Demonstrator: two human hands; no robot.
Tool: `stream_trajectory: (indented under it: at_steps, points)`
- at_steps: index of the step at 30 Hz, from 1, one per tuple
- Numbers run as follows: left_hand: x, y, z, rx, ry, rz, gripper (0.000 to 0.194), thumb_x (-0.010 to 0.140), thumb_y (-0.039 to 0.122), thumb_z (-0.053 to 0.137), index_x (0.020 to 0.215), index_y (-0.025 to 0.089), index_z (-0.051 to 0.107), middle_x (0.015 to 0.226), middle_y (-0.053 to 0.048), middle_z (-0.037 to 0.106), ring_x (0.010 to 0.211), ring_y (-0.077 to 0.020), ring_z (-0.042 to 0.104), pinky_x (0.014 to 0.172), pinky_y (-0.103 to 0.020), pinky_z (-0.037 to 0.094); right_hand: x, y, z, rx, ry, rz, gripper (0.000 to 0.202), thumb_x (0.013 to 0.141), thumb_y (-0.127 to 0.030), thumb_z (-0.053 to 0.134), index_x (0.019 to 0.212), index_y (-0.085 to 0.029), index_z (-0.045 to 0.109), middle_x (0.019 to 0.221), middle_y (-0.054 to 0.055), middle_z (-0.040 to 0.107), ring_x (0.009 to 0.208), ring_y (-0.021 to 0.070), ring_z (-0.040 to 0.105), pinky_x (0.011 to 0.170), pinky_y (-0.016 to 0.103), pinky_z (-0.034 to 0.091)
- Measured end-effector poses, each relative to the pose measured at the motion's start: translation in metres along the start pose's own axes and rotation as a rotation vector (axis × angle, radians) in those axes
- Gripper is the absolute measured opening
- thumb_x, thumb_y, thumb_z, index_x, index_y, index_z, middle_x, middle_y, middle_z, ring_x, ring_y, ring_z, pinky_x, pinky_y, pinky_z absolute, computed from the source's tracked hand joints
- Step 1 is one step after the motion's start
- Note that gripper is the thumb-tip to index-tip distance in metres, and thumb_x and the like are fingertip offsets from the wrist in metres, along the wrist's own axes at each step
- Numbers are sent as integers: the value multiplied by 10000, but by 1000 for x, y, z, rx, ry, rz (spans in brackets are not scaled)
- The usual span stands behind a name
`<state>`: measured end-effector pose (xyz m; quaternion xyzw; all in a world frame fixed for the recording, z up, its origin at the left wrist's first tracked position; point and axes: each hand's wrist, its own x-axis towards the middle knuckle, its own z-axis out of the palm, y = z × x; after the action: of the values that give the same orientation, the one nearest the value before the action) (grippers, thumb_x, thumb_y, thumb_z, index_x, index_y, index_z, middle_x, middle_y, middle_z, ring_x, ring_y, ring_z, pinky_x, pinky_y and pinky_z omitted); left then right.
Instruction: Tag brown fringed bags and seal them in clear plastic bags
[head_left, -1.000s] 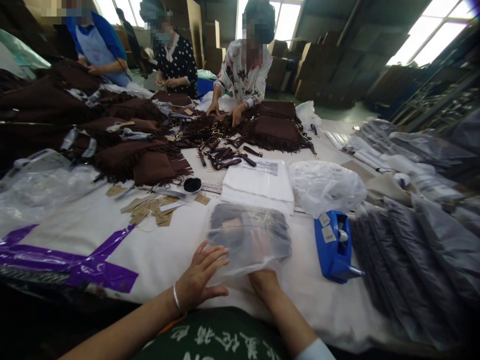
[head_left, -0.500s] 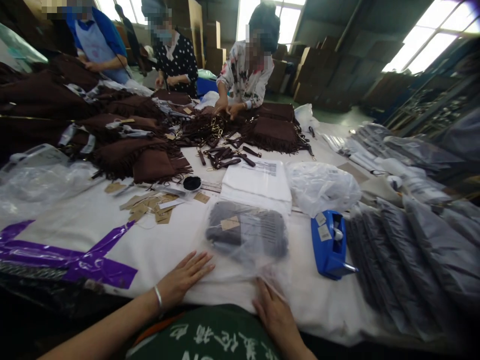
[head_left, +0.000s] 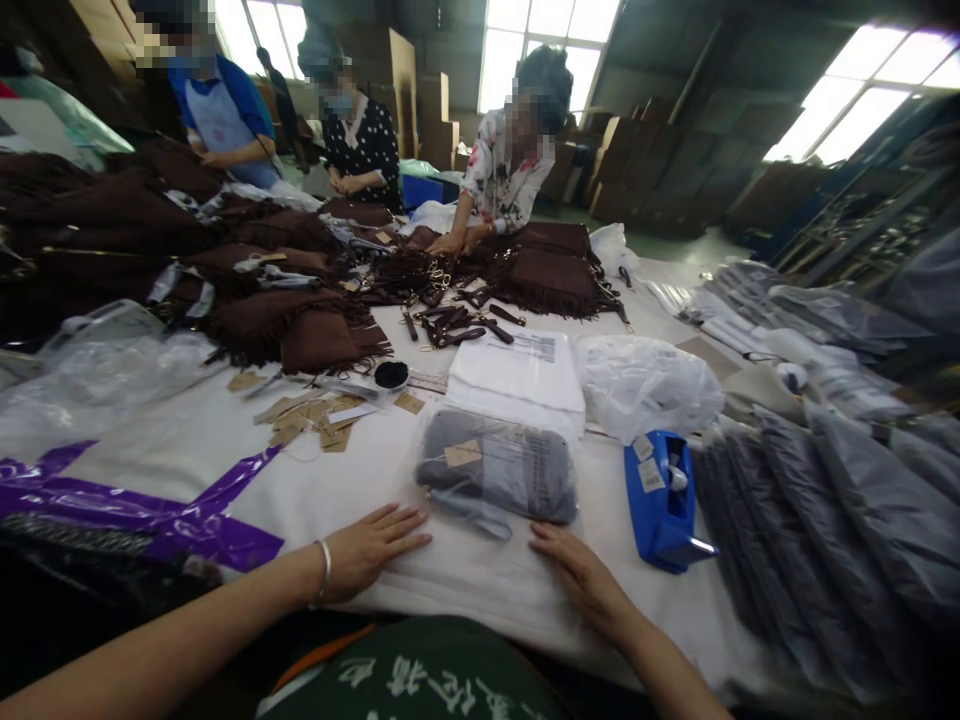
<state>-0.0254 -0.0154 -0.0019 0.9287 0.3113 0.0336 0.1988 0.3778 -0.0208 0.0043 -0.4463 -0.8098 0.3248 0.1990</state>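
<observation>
A dark grey item in a clear plastic bag (head_left: 525, 465) lies flat in front of me, with a brown tag (head_left: 463, 453) on its left part and a narrow grey strip along its near edge. My left hand (head_left: 371, 550) rests on the white cloth at the bag's near left corner, palm down, fingers spread, holding nothing. At the near right side, my right hand (head_left: 581, 575) lies with fingers extended and its fingertips by the bag's edge; it is open too. White bags (head_left: 517, 375) are stacked just beyond the grey item.
A blue tape dispenser (head_left: 660, 500) stands right, beside bagged grey items (head_left: 787, 550). Brown tags (head_left: 304, 420) and a black-filled round dish (head_left: 391, 375) are left. Purple tape (head_left: 225, 510) marks the left edge. People work behind brown fringed bags (head_left: 551, 275).
My right hand has moved forward and right along the bag. The bag's loose near end now lies under the item, with the grey strip visible. The view has shifted slightly.
</observation>
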Motion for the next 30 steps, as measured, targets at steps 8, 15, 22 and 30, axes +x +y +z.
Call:
stream_trajectory:
  at_steps: [8, 15, 22, 30]
  points:
    - [-8, -21, -38, -187, 15, 58, 656, 777, 125, 517, 1393, 259, 335, 1403, -86, 435, 1312, -225, 375, 1128, -478, 186, -39, 45, -16, -54, -125, 48, 551, 818, -258, 526, 1357, -302, 420, 1417, 49, 417, 1309, 241, 374, 1097, 452, 315]
    - [16, -19, 7, -253, 649, -192, 243, 888, 171, 371, 1014, 183, 578, 942, -60, 679, 919, -159, 634, 914, -339, 473, -32, 46, 25, 11, 347, 186, 389, 898, -395, 385, 1184, -235, 594, 1224, 59, 606, 1160, 224, 539, 1010, 387, 426]
    - [22, 8, 19, -199, 753, -828, 328, 902, 461, 408, 752, 196, 530, 584, 34, 525, 535, -133, 550, 558, -231, 421, -19, 9, 52, -297, 469, 558, 539, 929, -528, 223, 1026, -156, 600, 906, 127, 701, 760, 267, 667, 599, 330, 466]
    - [23, 6, -25, -35, 892, -719, 266, 865, 412, 546, 998, 185, 579, 739, -11, 627, 747, -184, 613, 768, -320, 476, -9, -10, 48, -548, 328, 609, 455, 959, -434, 166, 916, -210, 560, 639, 58, 645, 516, 206, 595, 455, 292, 287]
